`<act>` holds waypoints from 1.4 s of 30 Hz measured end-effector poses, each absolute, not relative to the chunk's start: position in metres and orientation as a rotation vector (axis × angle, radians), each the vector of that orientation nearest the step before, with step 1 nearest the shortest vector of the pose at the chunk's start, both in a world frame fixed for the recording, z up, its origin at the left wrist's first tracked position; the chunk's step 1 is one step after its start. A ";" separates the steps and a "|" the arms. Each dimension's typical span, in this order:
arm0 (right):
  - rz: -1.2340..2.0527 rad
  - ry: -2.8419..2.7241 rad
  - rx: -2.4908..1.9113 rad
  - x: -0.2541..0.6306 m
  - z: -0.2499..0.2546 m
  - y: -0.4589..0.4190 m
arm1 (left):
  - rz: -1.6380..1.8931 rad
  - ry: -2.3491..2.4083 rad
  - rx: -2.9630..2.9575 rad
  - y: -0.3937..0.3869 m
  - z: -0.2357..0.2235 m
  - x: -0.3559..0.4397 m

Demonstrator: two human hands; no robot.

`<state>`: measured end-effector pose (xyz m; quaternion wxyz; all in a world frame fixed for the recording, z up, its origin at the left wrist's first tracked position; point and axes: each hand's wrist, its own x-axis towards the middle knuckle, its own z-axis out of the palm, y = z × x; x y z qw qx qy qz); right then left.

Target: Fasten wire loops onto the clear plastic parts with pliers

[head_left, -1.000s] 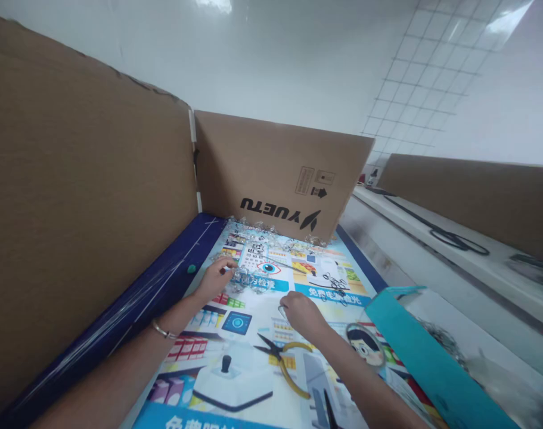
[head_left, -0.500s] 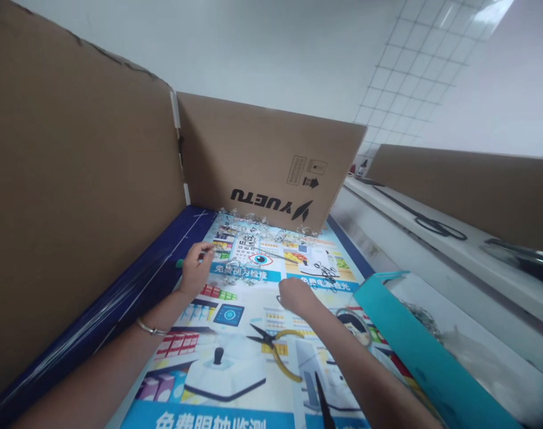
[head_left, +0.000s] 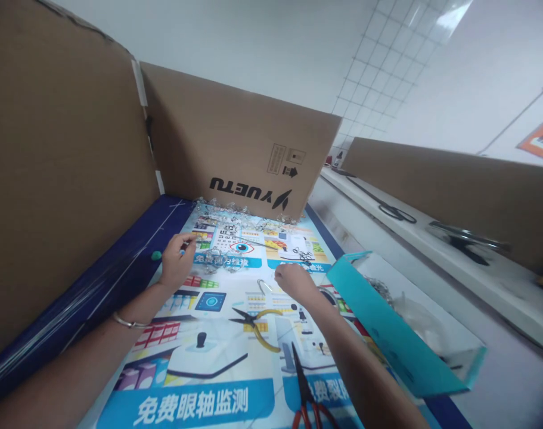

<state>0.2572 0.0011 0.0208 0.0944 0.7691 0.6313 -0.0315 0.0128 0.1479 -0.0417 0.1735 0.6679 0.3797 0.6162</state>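
Note:
My left hand (head_left: 177, 260) is above the left edge of the printed sheet, its fingers curled into a pinch; whatever lies between them is too small to name. Several clear, glittery wire-like pieces (head_left: 217, 259) lie just right of it. Closed fingers hide anything that my right hand (head_left: 295, 282) may hold over the middle of the sheet. A thin bent silver wire loop (head_left: 264, 287) rests on the sheet to its left. Beyond it is a small cluster of dark rings (head_left: 304, 256). Nearer me lie yellow-handled pliers (head_left: 253, 322) and red-handled pliers (head_left: 303, 387).
Cardboard walls (head_left: 235, 137) stand at the back and left. More clear pieces (head_left: 235, 211) line the back wall's foot. On the right, a turquoise box (head_left: 387, 333) holds metal bits and a plastic bag. A white ledge (head_left: 365, 196) carries black scissors (head_left: 399, 213).
The view has shifted, so the scene sits further left and higher. My right hand has moved right, away from the wire loop, which stays on the sheet. My left hand has barely moved.

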 end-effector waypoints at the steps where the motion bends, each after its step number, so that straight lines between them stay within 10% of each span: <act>1: -0.074 1.853 2.307 0.259 0.026 -0.010 | 1.757 1.052 1.909 0.147 -0.041 0.014; 17: 0.290 2.327 2.529 0.196 -0.054 -0.233 | 1.839 0.912 1.608 0.127 -0.008 0.022; 42: 0.313 2.046 2.973 0.170 -0.055 -0.236 | 1.137 0.353 2.000 0.020 -0.020 0.062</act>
